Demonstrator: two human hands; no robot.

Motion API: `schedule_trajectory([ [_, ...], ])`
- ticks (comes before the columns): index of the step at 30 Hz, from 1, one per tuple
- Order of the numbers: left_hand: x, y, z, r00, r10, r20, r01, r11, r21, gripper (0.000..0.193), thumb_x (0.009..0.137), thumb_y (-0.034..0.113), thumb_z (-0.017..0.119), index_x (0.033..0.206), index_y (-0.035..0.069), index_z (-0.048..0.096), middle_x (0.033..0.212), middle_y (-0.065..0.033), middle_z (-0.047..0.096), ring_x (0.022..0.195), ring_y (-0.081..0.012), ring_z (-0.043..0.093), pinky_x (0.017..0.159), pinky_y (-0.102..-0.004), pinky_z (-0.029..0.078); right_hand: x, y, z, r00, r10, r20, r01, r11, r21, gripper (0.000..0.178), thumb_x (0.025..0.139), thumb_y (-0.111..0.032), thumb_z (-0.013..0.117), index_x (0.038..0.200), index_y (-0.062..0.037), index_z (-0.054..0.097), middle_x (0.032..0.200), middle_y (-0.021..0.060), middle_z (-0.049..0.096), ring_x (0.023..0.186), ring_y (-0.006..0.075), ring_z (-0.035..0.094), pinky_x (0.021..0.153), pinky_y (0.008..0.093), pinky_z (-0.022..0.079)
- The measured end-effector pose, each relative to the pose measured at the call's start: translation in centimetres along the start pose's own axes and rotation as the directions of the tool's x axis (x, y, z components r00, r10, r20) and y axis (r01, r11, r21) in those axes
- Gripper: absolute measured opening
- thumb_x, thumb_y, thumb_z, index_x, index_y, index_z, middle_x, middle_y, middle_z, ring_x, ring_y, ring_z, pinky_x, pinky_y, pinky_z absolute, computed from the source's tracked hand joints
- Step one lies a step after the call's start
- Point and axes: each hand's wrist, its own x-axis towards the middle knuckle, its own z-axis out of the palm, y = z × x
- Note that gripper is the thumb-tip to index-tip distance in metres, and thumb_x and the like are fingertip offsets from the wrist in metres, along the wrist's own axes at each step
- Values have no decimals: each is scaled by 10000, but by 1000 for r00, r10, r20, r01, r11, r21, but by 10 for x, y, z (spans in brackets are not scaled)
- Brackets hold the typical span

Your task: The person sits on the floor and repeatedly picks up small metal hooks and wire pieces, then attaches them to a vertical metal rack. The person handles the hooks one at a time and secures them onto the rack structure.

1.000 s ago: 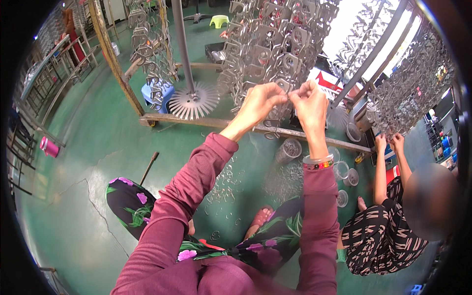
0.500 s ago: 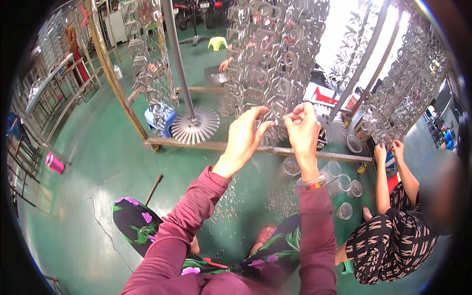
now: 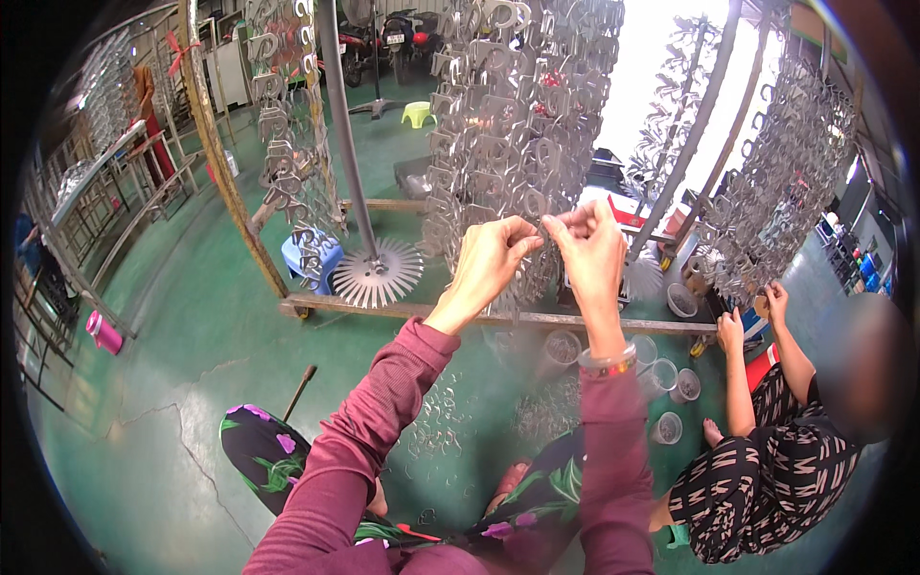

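Strings of flat grey metal pieces (image 3: 498, 125), joined one below another, hang in a thick bunch in front of me. At the lower part of this bunch, my left hand (image 3: 487, 264) is closed in a pinch, thumb against fingertips. Close beside it, almost touching, my right hand (image 3: 586, 254) pinches too, wearing a bracelet at the wrist. Whatever lies between the fingertips is too small to make out. Small curved metal hooks (image 3: 441, 417) are scattered on the floor below my hands.
A metal rack bar (image 3: 412, 309) runs low across the front. Clear plastic cups (image 3: 668, 428) stand at the right, some holding small parts. A co-worker (image 3: 767, 470) sits there, hands at another hanging bunch (image 3: 781, 182). A slotted metal disc (image 3: 379, 272) and blue stool (image 3: 313, 255) stand left.
My left hand has closed from spread fingers into a pinch, and both hands have come nearer each other. The co-worker's hands have shifted slightly down.
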Motion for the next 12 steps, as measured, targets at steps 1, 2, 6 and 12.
schedule_trajectory([
  [1,-1,1,1,1000,17,-4,-17,1000,-8,193,810,141,673,930,-10,672,804,-130,688,717,-147,652,653,-299,493,5,-2,1,1000,-8,16,8,1000,-18,241,727,-60,735,793,-10,508,713,69,652,630,93,599,591,251,473],
  [2,-3,3,-1,999,34,-14,-34,999,-15,185,812,133,671,928,-11,671,805,-130,688,714,-149,651,654,-298,492,8,-6,3,999,-49,23,50,997,-60,232,724,-41,725,777,-15,501,705,70,648,627,96,604,579,249,473],
  [6,-12,4,-11,997,11,-71,-18,994,-107,162,817,121,673,921,-3,676,807,-92,696,705,-92,626,640,-259,482,8,-7,8,997,-77,31,77,997,-21,221,728,-30,712,757,-19,494,697,68,647,621,92,602,545,243,462],
  [12,-26,9,-29,998,-62,-19,59,990,-127,200,794,172,690,927,23,686,800,-112,696,714,-170,668,654,-288,499,-6,7,5,998,-53,-19,52,998,-45,248,811,-160,709,745,-43,501,602,35,594,465,63,485,412,244,386],
])
